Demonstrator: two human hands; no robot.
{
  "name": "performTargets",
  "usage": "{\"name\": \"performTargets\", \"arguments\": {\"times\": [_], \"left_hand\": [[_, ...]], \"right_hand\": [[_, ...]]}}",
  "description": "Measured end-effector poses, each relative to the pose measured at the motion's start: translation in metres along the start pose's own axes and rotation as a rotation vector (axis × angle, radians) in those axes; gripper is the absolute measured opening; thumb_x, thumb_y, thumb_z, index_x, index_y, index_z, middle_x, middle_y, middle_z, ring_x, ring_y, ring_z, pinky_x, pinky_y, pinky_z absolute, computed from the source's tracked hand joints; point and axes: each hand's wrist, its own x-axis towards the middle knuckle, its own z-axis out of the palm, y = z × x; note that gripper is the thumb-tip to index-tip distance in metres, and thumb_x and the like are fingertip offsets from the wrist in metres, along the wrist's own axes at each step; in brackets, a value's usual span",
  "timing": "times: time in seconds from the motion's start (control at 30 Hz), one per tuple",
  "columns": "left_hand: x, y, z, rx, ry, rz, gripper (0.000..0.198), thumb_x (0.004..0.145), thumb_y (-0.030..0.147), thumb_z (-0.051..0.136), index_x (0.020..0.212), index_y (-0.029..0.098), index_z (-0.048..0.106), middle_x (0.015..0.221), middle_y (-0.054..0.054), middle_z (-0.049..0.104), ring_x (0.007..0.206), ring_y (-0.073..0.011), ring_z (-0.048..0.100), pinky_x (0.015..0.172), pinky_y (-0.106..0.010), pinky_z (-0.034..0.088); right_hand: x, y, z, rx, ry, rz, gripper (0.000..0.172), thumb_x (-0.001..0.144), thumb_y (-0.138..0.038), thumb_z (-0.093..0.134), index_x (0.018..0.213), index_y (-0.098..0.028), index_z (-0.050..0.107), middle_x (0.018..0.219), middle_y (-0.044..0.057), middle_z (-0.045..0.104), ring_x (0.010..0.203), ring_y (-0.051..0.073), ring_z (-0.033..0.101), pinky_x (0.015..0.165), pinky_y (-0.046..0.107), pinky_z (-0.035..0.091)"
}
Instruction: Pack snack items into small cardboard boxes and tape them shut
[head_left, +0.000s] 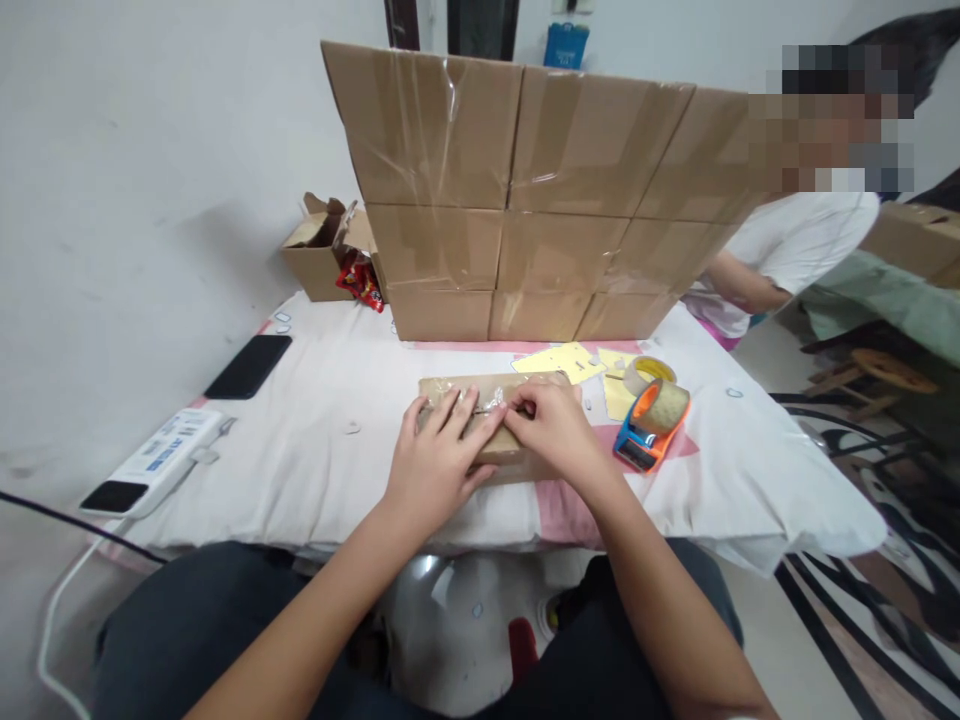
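A small cardboard box [525, 467] lies on the cloth-covered table in front of me, with shiny, wrinkled clear tape [491, 398] across its top. My left hand [448, 440] rests on the box's left part, palm down, its fingers spread and touching the top. My right hand [551, 415] bends over the right part, thumb and fingertips pinched together at the wrinkled tape beside my left index finger. Right of the box sits an orange and blue tape dispenser [643, 440] holding a roll of tape [661, 405]. Behind it is another tape roll [651, 374].
A tall stack of cardboard boxes [562, 250] bound in clear film stands behind the small box. An open carton [319, 270], a black phone [249, 366] and a white power strip [161, 460] are at left. Yellow paper pieces [559, 361] lie behind. A person [795, 240] is at right.
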Motion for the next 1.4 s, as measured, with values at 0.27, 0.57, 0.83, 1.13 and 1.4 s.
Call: {"name": "performTargets", "arguments": {"times": [0.27, 0.57, 0.83, 1.13, 1.4], "left_hand": [[-0.004, -0.004, 0.007, -0.027, 0.060, 0.035, 0.059, 0.091, 0.038, 0.064, 0.147, 0.031, 0.047, 0.151, -0.012, 0.050, 0.139, -0.0375, 0.045, 0.111, -0.062, 0.028], [-0.003, -0.005, 0.011, -0.036, 0.097, 0.036, 0.050, 0.091, 0.039, 0.064, 0.139, 0.032, 0.055, 0.148, -0.011, 0.054, 0.136, -0.0380, 0.049, 0.111, -0.062, 0.028], [-0.001, -0.004, 0.007, -0.061, 0.099, 0.066, 0.045, 0.092, 0.034, 0.065, 0.136, 0.032, 0.057, 0.151, -0.004, 0.050, 0.138, -0.0367, 0.046, 0.111, -0.061, 0.027], [0.006, -0.005, 0.004, -0.082, 0.113, 0.107, 0.039, 0.094, 0.030, 0.062, 0.133, 0.028, 0.059, 0.138, -0.001, 0.063, 0.128, -0.0311, 0.056, 0.107, -0.055, 0.030], [0.007, -0.005, -0.003, -0.077, 0.168, 0.096, 0.031, 0.095, 0.033, 0.061, 0.126, 0.026, 0.064, 0.127, 0.004, 0.071, 0.115, -0.0277, 0.064, 0.104, -0.050, 0.033]], "right_hand": [[0.000, 0.000, 0.000, -0.051, 0.070, 0.022, 0.023, 0.082, -0.020, 0.065, 0.060, -0.021, 0.057, 0.068, 0.003, 0.062, 0.077, 0.023, 0.053, 0.076, 0.037, 0.034], [-0.001, -0.001, 0.003, -0.192, 0.061, 0.035, 0.021, 0.084, -0.023, 0.066, 0.066, -0.022, 0.055, 0.076, 0.005, 0.064, 0.086, 0.027, 0.052, 0.077, 0.040, 0.032], [0.000, 0.006, -0.005, -0.302, 0.275, 0.139, 0.040, 0.076, -0.050, 0.077, 0.089, -0.023, 0.051, 0.098, 0.012, 0.055, 0.096, 0.034, 0.047, 0.082, 0.048, 0.036], [0.001, 0.012, -0.009, -0.235, 0.168, 0.252, 0.043, 0.075, -0.044, 0.078, 0.104, -0.021, 0.055, 0.111, 0.014, 0.056, 0.097, 0.034, 0.055, 0.082, 0.047, 0.045], [0.042, 0.105, -0.032, -0.006, 0.173, 0.422, 0.021, 0.094, -0.028, 0.049, 0.097, -0.016, 0.066, 0.102, 0.009, 0.071, 0.095, 0.024, 0.066, 0.084, 0.034, 0.048]]}}
